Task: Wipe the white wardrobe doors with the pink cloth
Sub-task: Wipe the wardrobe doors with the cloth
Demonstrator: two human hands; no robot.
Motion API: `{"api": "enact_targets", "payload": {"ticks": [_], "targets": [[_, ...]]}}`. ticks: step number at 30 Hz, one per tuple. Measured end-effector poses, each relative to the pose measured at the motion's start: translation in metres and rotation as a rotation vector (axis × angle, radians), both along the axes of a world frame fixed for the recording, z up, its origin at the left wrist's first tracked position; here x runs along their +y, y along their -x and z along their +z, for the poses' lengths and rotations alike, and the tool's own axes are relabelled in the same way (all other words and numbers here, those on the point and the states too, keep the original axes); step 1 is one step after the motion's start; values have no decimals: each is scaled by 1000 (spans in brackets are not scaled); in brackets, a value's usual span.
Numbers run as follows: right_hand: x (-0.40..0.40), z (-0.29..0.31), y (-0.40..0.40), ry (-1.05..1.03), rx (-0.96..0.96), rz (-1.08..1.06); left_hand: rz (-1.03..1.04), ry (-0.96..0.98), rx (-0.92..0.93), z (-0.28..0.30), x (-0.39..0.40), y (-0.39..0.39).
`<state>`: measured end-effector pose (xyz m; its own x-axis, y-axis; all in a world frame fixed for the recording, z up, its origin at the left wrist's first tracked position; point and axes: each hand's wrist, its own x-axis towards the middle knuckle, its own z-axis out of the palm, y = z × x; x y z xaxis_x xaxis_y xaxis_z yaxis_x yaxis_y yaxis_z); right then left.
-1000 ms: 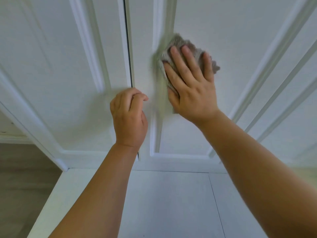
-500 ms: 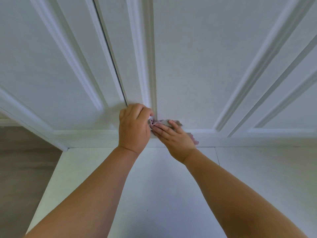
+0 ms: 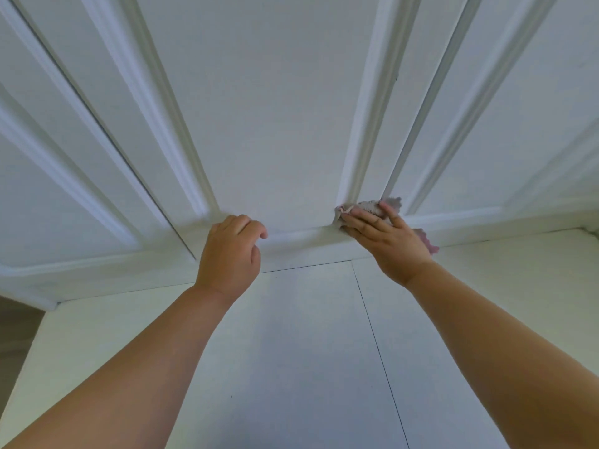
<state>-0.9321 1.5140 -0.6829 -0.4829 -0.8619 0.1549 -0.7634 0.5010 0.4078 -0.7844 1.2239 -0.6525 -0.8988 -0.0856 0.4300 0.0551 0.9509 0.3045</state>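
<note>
While the white wardrobe doors (image 3: 285,108) fill most of the view, the right hand (image 3: 387,244) presses the pink cloth (image 3: 372,207) with straight fingers against the bottom corner of the middle panel, at its right moulding. The left hand (image 3: 231,251) rests near the lower rail, fingers loosely curled and holding nothing. I think the cloth could slip from under the flat palm, because no finger grips it, and the groove of the moulding may stay dusty. No writing or brand is visible.
</note>
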Motion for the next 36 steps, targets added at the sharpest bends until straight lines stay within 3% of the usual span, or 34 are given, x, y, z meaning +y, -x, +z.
{"api": "enact_targets", "payload": {"ticks": [2,3,5,7,10,12,16,19,22,26,29,34,36], "targets": [[-14,9,-24,200,-266,-47,37,-117,-151,1,12,3],[-22,17,-40,347,-499,-109,77,-179,-275,2,18,7],[-37,39,-63,673,-1118,-307,169,-320,-608,3,26,14],[-44,57,-66,890,-1685,-457,231,-655,-813,5,31,15],[-44,70,-54,1242,-2174,-426,223,-1282,-888,9,34,8],[-49,73,-56,1335,-2341,-391,46,-1519,-899,13,31,2],[-64,83,-67,1341,-2327,-296,-310,-1727,-774,36,29,-2],[-67,89,-67,1322,-2249,-301,-482,-1657,-770,51,25,-4],[-60,92,-60,1191,-2157,-309,-355,-1500,-754,61,24,-6],[-45,96,-50,954,-1897,-432,-101,-1395,-580,65,20,-3],[-32,92,-42,834,-1771,-460,25,-1462,-493,66,8,-5],[-28,79,-45,881,-2106,-319,11,-1724,-562,75,-4,-15],[-37,73,-51,785,-2128,-271,-15,-1757,-579,80,-3,-15]]}}
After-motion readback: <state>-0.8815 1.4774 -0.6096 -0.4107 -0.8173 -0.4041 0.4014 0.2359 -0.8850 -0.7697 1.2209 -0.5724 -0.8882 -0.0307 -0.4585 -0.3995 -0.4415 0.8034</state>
